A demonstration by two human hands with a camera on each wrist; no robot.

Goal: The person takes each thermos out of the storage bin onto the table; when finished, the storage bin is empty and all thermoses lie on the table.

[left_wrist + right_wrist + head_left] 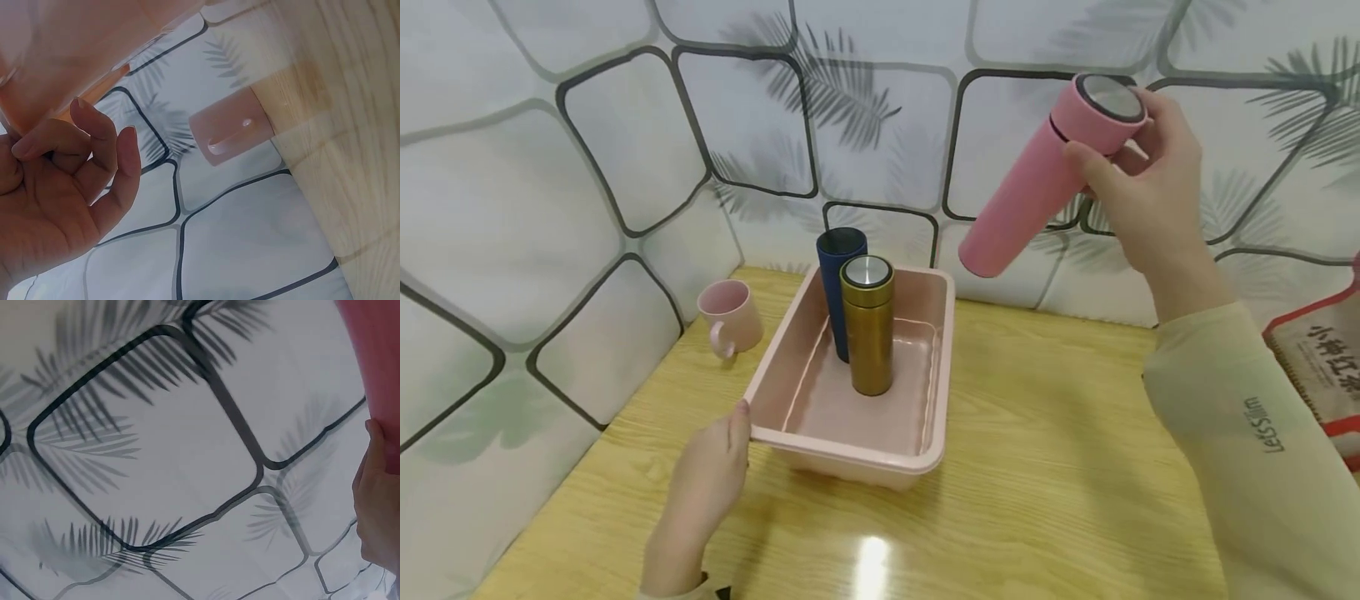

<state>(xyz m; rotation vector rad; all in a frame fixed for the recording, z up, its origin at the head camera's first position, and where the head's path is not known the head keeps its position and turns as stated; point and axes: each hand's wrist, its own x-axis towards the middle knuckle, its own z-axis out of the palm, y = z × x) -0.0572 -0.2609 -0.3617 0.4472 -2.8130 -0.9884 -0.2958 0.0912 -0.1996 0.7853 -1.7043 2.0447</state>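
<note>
Broadly, the patterned wall covering fills the upper half of my head view, and the wood-grain tabletop spreads below it, bearing the weight of the things. The pink tub is at the centre, its high walls suited to fencing in upright things; I cannot tell whether its near end is fully down. My left hand, at lower centre-left, grips the near left corner of the rim, presumably to stop the tub sliding.

At the right edge, part of a red-trimmed bag shows, well clear of the tub. The pink bottle is in the upper right, off the tabletop and tilted, its base pointing down and left. My right hand holds it near the cap, thumb on the near side, which leaves the lower body free.

Inside the tub, the gold bottle stands upright on its flat base, in front of the blue bottle near the left wall; whether the two touch, I cannot tell. The mug, smallest here, stands just left of the tub, apart from it, handle facing me.
</note>
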